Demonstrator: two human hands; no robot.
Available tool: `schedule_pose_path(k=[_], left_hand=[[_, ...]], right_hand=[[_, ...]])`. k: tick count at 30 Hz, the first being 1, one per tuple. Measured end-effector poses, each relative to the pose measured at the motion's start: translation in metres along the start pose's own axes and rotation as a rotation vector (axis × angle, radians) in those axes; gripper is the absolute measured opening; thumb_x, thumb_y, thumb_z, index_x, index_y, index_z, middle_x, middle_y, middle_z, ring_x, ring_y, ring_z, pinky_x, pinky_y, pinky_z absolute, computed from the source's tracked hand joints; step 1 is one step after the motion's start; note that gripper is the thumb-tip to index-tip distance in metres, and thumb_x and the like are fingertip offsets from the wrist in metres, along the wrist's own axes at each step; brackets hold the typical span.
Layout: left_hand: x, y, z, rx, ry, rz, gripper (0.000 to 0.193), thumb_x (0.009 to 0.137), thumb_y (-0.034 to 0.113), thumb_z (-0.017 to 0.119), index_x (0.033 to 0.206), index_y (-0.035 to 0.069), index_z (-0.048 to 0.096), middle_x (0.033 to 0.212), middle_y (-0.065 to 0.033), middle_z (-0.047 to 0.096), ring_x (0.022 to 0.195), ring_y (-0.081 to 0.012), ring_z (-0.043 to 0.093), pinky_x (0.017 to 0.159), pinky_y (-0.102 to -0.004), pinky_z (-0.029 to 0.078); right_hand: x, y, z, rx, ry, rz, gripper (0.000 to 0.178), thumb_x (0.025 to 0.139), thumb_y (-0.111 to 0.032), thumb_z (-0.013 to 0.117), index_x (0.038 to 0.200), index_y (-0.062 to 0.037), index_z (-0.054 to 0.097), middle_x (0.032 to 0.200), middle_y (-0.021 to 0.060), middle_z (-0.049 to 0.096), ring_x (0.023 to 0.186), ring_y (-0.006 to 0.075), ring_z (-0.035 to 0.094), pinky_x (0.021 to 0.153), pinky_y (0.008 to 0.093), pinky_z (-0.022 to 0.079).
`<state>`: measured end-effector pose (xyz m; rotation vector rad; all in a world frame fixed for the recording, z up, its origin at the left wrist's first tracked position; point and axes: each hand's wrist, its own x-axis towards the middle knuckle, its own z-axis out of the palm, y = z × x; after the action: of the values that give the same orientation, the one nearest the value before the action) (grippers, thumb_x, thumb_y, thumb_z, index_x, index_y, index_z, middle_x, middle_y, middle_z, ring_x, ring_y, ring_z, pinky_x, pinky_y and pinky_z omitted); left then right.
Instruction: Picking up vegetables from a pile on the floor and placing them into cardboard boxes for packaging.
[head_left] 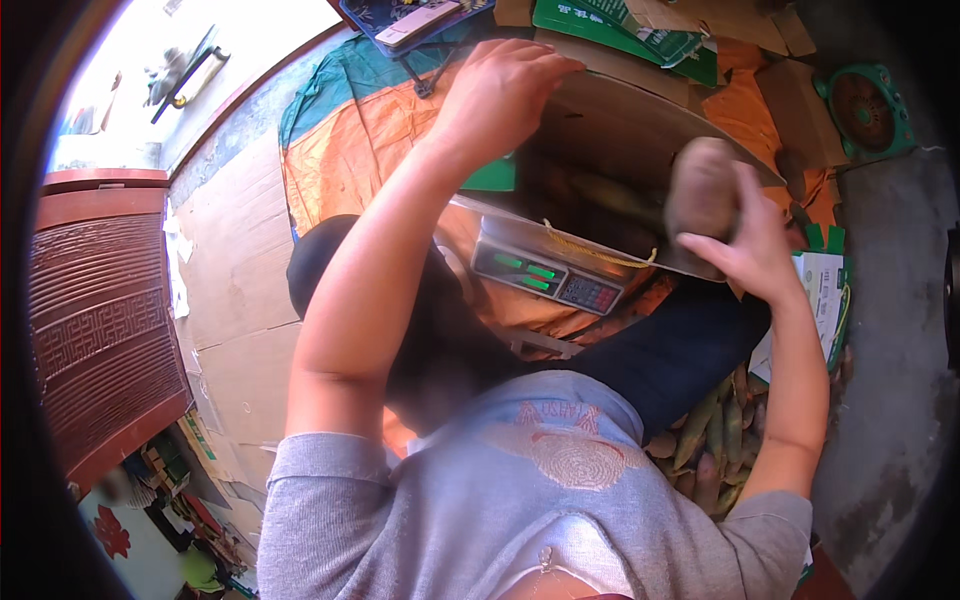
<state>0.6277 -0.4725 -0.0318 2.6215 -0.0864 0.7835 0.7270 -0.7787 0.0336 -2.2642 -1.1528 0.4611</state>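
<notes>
A thick brown tuber (703,195), blurred by motion, is in my right hand (745,240), thumb and fingers around it, over the right end of an open cardboard box (625,112). My left hand (500,100) is at the box's far left corner, its fingers bent over the rim and its thumb hidden. Inside the box, long tubers (610,195) lie in shadow. A yellow cord handle (600,255) hangs on the near wall. The box stands on a digital scale (545,275) with a lit green display.
Orange and green sheeting (350,135) covers the floor around the box. More tubers (715,440) lie beside my right leg. A green fan (865,110) stands at the far right. A phone (418,22) lies on a blue basket (365,18) at the back.
</notes>
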Motion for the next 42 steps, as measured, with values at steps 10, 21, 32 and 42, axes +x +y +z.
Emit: schedule_pose_path(k=[10, 21, 32, 42], left_hand=[[0.004, -0.004, -0.001, 0.004, -0.002, 0.032, 0.028, 0.087, 0.005, 0.064, 0.115, 0.009, 0.069, 0.109, -0.0097, 0.071, 0.111, -0.0281, 0.063, 0.098, -0.0422, 0.045], [0.002, -0.001, 0.000, 0.013, -0.018, -0.002, 0.033, 0.086, 0.003, 0.064, 0.117, 0.013, 0.069, 0.110, -0.0089, 0.071, 0.113, -0.0270, 0.063, 0.101, -0.0415, 0.043], [0.004, -0.041, 0.003, -0.006, -0.052, -0.026, 0.034, 0.096, 0.011, 0.062, 0.129, 0.017, 0.066, 0.131, -0.0084, 0.065, 0.126, -0.0262, 0.059, 0.104, -0.0384, 0.047], [0.008, -0.018, 0.037, 0.059, -0.055, -0.024, 0.035, 0.101, 0.017, 0.059, 0.135, 0.012, 0.061, 0.136, -0.0094, 0.062, 0.128, -0.0255, 0.057, 0.105, -0.0389, 0.046]], right_hand=[[0.096, 0.071, 0.149, -0.599, -0.931, -0.020, 0.088, 0.066, -0.042, 0.085, 0.135, -0.0004, 0.049, 0.125, 0.0236, 0.063, 0.116, 0.0411, 0.060, 0.098, 0.0469, 0.050], [0.065, 0.060, 0.120, -0.471, -0.625, -0.110, 0.054, 0.082, -0.030, 0.073, 0.127, -0.0038, 0.059, 0.124, 0.0178, 0.064, 0.114, 0.0353, 0.063, 0.096, 0.0447, 0.051], [-0.154, 0.144, -0.040, 0.057, 0.625, 0.194, 0.024, 0.093, -0.014, 0.069, 0.114, -0.0033, 0.068, 0.095, 0.0070, 0.072, 0.088, 0.0146, 0.067, 0.081, 0.0284, 0.053], [-0.475, 0.274, 0.125, 0.109, 0.026, 1.086, 0.048, 0.086, -0.016, 0.073, 0.129, -0.0023, 0.058, 0.118, 0.0181, 0.067, 0.112, 0.0278, 0.064, 0.098, 0.0385, 0.049]])
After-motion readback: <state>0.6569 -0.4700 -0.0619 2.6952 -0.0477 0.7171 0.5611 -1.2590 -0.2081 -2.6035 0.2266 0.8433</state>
